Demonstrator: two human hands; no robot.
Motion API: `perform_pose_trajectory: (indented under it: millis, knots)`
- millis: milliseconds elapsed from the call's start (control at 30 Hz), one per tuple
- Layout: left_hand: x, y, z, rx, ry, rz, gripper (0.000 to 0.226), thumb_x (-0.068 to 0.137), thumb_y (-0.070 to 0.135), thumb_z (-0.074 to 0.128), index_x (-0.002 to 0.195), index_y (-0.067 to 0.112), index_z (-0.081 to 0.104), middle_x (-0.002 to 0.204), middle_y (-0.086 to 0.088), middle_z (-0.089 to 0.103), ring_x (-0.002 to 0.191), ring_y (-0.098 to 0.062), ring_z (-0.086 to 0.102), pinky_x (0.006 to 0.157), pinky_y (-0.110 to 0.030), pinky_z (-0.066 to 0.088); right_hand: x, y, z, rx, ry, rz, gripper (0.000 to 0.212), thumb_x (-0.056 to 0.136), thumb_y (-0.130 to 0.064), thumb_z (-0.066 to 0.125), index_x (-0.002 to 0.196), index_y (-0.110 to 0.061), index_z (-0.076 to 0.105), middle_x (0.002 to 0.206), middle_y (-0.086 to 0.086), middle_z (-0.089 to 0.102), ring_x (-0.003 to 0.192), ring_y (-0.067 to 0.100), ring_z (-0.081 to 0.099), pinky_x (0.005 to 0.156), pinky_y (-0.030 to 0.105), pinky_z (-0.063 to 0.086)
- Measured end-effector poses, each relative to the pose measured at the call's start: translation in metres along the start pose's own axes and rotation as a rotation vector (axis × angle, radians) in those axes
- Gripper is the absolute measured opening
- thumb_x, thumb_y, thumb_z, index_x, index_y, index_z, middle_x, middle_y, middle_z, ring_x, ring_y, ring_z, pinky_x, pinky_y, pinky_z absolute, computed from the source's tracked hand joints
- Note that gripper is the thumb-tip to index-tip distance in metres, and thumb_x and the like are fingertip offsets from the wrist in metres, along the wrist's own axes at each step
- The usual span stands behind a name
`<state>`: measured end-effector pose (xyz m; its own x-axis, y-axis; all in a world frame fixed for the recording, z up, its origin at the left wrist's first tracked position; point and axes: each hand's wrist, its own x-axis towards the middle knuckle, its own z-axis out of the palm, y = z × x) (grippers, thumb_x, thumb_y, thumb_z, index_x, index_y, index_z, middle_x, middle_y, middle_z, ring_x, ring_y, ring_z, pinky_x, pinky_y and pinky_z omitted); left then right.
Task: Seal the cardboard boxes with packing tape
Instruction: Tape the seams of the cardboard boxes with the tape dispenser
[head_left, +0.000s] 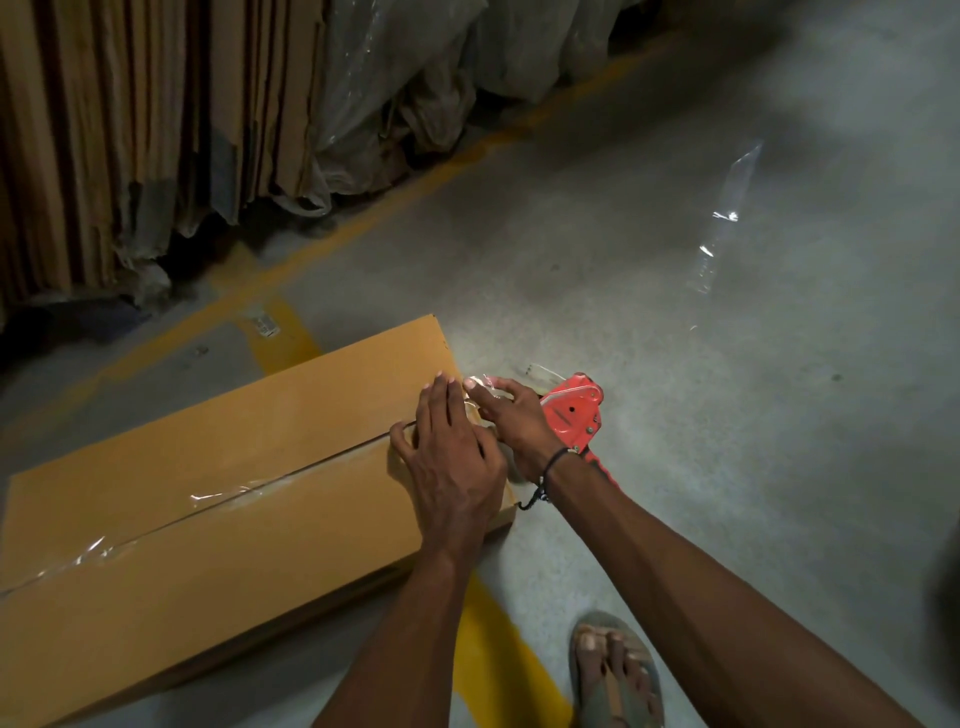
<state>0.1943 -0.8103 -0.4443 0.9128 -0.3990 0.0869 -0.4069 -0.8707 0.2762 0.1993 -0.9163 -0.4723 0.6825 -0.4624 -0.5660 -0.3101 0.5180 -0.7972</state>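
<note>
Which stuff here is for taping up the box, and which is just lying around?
For the job:
- cardboard box
- clear tape along its seam
- red tape dispenser
- left hand, pressing the box top
- right hand, holding the dispenser

Just lying around:
- stacked flat cardboard
- plastic sheeting
- loose plastic strip on the floor

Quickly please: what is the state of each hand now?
Left hand: open, pressing flat on the cardboard box.
Right hand: holding the red tape dispenser.
</note>
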Motion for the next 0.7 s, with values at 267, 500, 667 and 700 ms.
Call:
perform_pose_trajectory:
  millis: [267, 500, 667, 700]
  knots:
    - [0.000, 0.000, -0.002, -0.010, -0.002, 0.002, 0.061, 0.097, 0.035, 0.037, 0.156, 0.017, 0.040, 0.167, 0.000, 0.031, 0.154, -0.014, 0.025, 0.119, -0.053, 0.022, -0.002, 0.013, 0.001, 0.003, -0.024, 0.157, 0.045, 0.098, -0.045, 0.066, 0.128, -0.013, 0.058, 0.110, 0.005, 0.071, 0.093, 0.013, 0.069, 0.075, 0.023, 0.059]
    - [0.000, -0.002, 0.000, -0.049, 0.002, 0.009, 0.063, 0.096, 0.035, 0.037, 0.155, 0.016, 0.042, 0.166, -0.001, 0.033, 0.153, -0.015, 0.027, 0.120, -0.053, 0.021, 0.013, 0.023, 0.002, -0.277, 0.183, 0.064, 0.014, 0.098, -0.013, 0.062, 0.097, -0.003, 0.072, 0.089, 0.011, 0.067, 0.085, 0.023, 0.061, 0.080, 0.032, 0.050]
    - [-0.002, -0.003, -0.002, -0.104, -0.004, 0.021, 0.062, 0.098, 0.036, 0.030, 0.156, 0.017, 0.038, 0.167, 0.000, 0.031, 0.154, -0.014, 0.024, 0.122, -0.050, 0.019, 0.003, -0.006, 0.010, -0.325, 0.037, -0.125, 0.025, 0.100, -0.031, 0.061, 0.102, -0.012, 0.077, 0.100, 0.003, 0.077, 0.090, 0.014, 0.067, 0.095, 0.040, 0.054]
    - [-0.002, -0.003, -0.004, -0.120, -0.006, 0.022, 0.062, 0.098, 0.036, 0.029, 0.157, 0.017, 0.037, 0.167, 0.000, 0.031, 0.155, -0.015, 0.024, 0.123, -0.050, 0.018, -0.001, -0.009, 0.008, -0.403, 0.016, -0.124, 0.028, 0.098, -0.034, 0.060, 0.098, -0.013, 0.078, 0.096, 0.003, 0.078, 0.091, 0.018, 0.069, 0.095, 0.044, 0.055]
